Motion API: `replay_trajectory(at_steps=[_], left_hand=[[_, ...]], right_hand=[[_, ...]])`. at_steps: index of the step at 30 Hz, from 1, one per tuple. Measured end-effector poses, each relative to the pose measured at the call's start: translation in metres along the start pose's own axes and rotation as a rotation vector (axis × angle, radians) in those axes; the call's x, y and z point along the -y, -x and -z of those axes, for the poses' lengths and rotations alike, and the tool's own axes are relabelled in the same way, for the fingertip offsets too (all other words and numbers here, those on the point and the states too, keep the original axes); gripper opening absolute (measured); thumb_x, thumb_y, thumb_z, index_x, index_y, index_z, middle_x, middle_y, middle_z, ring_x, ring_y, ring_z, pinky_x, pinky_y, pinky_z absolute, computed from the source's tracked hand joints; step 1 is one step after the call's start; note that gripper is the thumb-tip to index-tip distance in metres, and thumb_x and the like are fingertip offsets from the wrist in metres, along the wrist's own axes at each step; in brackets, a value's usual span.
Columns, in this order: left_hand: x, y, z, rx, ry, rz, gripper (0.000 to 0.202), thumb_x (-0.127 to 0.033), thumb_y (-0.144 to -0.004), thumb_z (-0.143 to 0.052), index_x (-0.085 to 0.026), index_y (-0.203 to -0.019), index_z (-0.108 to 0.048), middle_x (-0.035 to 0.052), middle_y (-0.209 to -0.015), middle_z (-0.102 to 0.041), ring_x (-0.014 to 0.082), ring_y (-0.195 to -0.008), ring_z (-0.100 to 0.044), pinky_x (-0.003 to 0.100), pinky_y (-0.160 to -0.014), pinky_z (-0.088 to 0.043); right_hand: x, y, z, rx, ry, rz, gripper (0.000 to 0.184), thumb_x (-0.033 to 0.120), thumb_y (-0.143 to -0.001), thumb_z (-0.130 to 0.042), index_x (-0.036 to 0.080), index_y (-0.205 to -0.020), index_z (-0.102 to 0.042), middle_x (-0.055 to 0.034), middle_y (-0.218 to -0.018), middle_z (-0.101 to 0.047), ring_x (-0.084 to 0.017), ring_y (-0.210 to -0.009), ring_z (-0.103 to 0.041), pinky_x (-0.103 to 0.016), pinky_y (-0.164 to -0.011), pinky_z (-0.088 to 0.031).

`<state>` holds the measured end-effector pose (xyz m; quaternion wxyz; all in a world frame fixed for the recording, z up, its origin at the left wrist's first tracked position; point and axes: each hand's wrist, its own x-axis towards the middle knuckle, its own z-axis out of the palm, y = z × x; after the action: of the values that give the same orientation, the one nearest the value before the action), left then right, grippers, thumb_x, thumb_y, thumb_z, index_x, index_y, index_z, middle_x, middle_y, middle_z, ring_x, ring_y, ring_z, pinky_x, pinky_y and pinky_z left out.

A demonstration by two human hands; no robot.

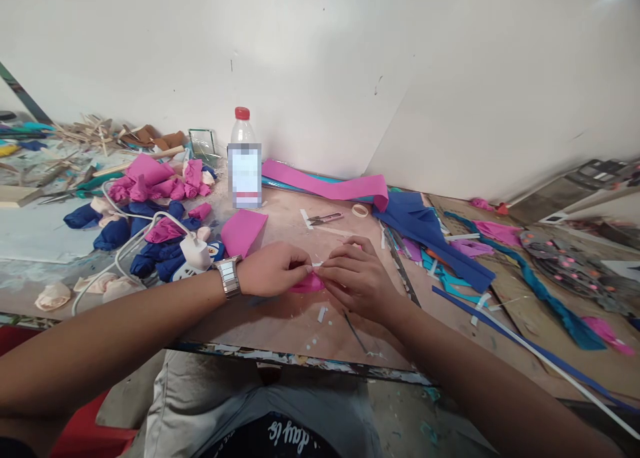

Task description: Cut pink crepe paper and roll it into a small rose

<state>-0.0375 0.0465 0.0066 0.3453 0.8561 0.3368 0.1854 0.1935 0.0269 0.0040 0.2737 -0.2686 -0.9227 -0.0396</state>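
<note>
Over the front of the table, my left hand [275,269] and my right hand [363,278] meet at a small bright pink piece of paper or cloth [307,284]. My left thumb and fingers pinch it from the left, with a silver watch [230,277] on that wrist. The right fingers are bent and close on its right end, partly hiding it. A bit of white shows between the fingertips, perhaps tape. Behind the hands lie thread snips [326,219] and a tape roll [359,211]. A flat pink sheet [245,232] rests beyond my left hand.
A red-capped bottle [242,128] stands near the wall. Left are pink and dark blue crumpled bundles [156,235] and a white plug with its cord [195,251]. A pink strip [325,185] and blue material [430,238] lie at back right. A white stick [555,365] crosses the right edge.
</note>
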Motion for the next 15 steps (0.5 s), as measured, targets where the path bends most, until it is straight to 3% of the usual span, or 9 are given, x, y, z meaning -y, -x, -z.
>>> replay_trajectory(at_steps=[15], left_hand=[[-0.0042,0.0025,-0.0019,-0.074,-0.058,-0.020,0.023,-0.027,-0.094,-0.053,-0.016,-0.080,-0.069,0.0004,-0.072,-0.068,0.0124,-0.065,-0.055,0.026,-0.063,-0.036]], right_hand=[[-0.0017,-0.0001,-0.0041,-0.052,-0.084,-0.086,0.006,0.021,-0.095,-0.065,0.024,-0.096,-0.070,-0.0018,-0.087,-0.078,-0.020,-0.089,-0.067,-0.043,-0.094,-0.041]])
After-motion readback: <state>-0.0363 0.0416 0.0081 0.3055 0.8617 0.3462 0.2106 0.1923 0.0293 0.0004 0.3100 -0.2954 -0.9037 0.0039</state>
